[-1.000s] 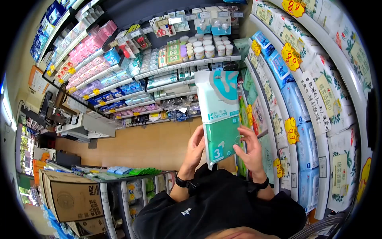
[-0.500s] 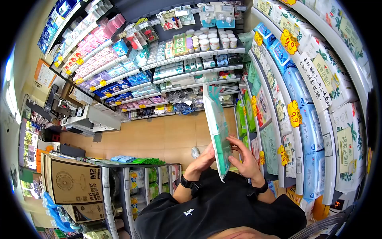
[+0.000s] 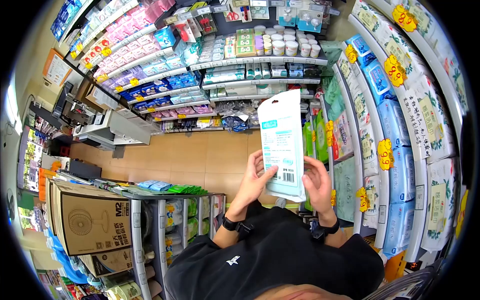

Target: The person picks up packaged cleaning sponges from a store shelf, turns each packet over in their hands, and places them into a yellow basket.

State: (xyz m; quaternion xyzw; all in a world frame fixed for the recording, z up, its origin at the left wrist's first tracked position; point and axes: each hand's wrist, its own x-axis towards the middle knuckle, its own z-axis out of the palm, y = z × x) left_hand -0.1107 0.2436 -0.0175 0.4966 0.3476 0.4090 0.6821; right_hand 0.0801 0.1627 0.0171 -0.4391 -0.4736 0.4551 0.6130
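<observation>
A white plastic package [image 3: 282,145] stands nearly upright in front of my chest, its printed back with a barcode facing me and a hang hole at its top. My left hand [image 3: 254,181] grips its lower left edge, thumb lying over the printed face and fingers behind. On the lower right edge, my right hand [image 3: 317,184] holds it between thumb and curled fingers. Black bands circle both wrists.
Shelves of boxes and white jars [image 3: 291,48] rise ahead. At the right, shelves hold blue packs [image 3: 398,172] and floral tissue packs [image 3: 434,200] with yellow price tags. A fan carton [image 3: 92,222] sits on a low shelf unit at the lower left. Tiled floor [image 3: 195,157] lies between.
The package has turned over, from its green front through edge-on to its white printed back. My hands have shifted their hold on its edges. The shelves appear slightly shifted in view.
</observation>
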